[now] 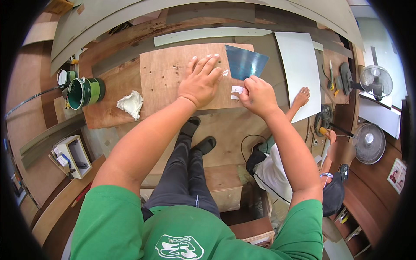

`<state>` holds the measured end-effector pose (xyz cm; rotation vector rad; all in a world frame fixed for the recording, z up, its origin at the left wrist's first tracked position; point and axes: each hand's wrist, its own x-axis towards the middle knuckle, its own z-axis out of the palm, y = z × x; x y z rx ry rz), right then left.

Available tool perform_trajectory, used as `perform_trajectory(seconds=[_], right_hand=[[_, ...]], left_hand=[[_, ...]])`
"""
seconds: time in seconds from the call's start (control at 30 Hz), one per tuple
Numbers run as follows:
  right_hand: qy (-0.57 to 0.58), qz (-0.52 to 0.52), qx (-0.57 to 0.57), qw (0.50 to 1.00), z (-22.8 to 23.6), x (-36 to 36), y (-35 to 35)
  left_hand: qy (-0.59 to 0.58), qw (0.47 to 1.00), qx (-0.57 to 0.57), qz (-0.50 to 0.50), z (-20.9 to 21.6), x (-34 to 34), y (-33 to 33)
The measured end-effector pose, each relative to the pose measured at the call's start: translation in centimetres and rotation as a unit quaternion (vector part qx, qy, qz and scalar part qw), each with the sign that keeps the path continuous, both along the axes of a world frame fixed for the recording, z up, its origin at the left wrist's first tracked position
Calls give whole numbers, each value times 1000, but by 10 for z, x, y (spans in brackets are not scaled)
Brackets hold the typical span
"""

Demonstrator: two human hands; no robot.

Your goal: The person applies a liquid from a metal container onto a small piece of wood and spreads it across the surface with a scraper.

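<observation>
My left hand [201, 80] lies flat on a reddish plywood board [161, 73], fingers spread, holding nothing. Over the board's right part my right hand [260, 96] is closed, knuckles up. Its fingertips are at the lower edge of a shiny blue-grey thin sheet [246, 63], and whether they grip it I cannot tell. Beside that thumb is a torn white paper label [236, 90] on the board. A smaller white paper scrap [225, 73] lies between my left fingertips and the sheet. Several small dark holes dot the board.
A crumpled white cloth [130, 105] and a tipped green bucket [86, 92] are at the left. A white panel [299, 73] stands to the right, under a co-worker's hand [301, 96]. That person [277, 173] is close by my right arm. Two fans [369, 143] are farther right.
</observation>
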<state>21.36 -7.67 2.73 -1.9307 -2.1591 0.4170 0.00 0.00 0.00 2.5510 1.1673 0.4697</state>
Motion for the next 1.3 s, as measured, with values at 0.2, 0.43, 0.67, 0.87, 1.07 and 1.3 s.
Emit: perform_trajectory(seconds=[0.2, 0.43, 0.67, 0.87, 1.07, 1.3], right_hand=[[63, -27, 34, 997, 2, 2, -12], [40, -32, 93, 994, 3, -6, -19], [-14, 4, 90, 996, -1, -10, -15], [28, 9, 99, 995, -6, -10, -23], [131, -99, 64, 984, -4, -22, -28], [357, -358, -28, 862, 7, -9, -13]], left_hand=[[-5, 1000, 6, -2, 3, 0, 1], [-9, 1000, 8, -1, 0, -1, -1], [-6, 1000, 23, 0, -3, -3, 0], [-2, 1000, 15, -5, -4, -2, 1], [-9, 1000, 20, -1, -2, -2, 0], [-4, 1000, 16, -2, -4, -1, 1]])
